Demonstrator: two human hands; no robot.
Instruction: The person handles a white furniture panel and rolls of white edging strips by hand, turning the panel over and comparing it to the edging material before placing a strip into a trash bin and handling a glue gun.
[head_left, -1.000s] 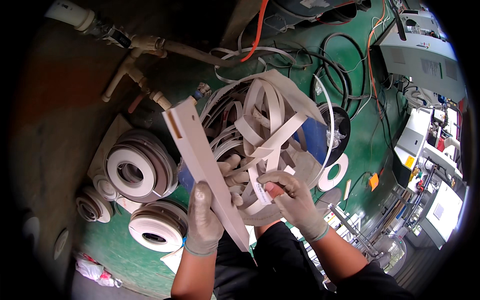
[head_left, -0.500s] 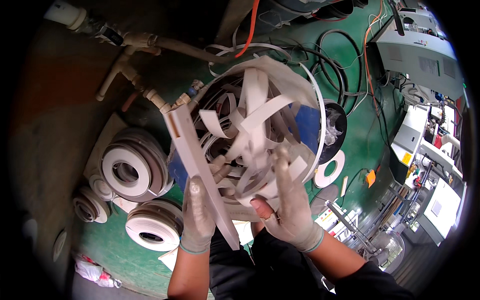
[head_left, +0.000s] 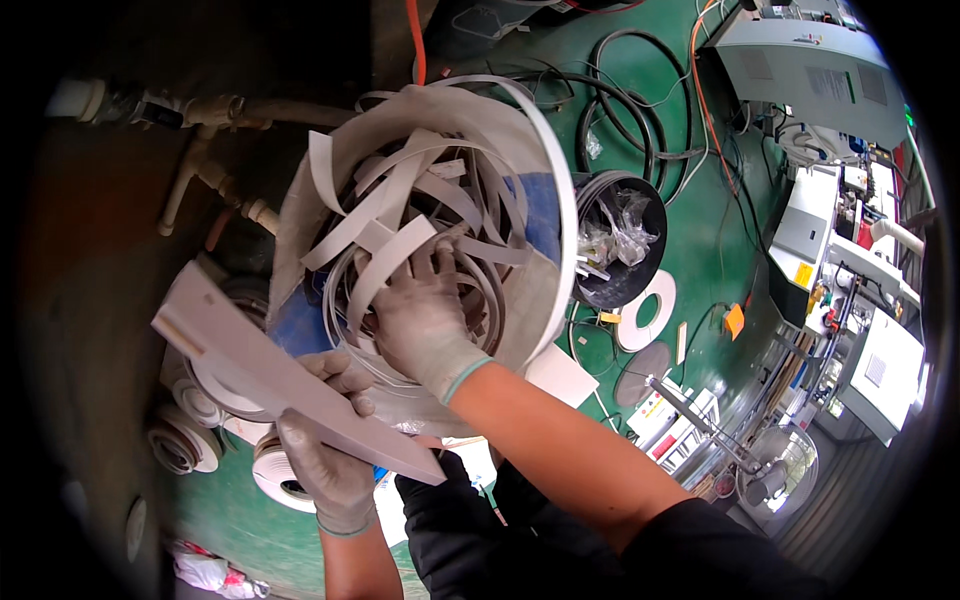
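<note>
Head view: two gloved hands (head_left: 328,478), one gripped board (head_left: 285,375), one sack (head_left: 412,112).

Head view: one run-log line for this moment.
left hand: gripping pale board | right hand: inside pale-and-blue container, among pale strips, grasp unclear | black tub: right of container

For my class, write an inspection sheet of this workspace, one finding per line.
Surface: smooth green floor.
Job's things: long, pale, flat-faced board; curled, pale, flat strips in a round, off-white container.
Clutter: round black bin holding clear, crumpled plastic; flat white ring.
Hands: gloved left hand grips the board; gloved right hand among the strips, grip unclear.
Cables: black coil; orange line at top.
Surroundings: beige pipes left; white machinery right.
</note>
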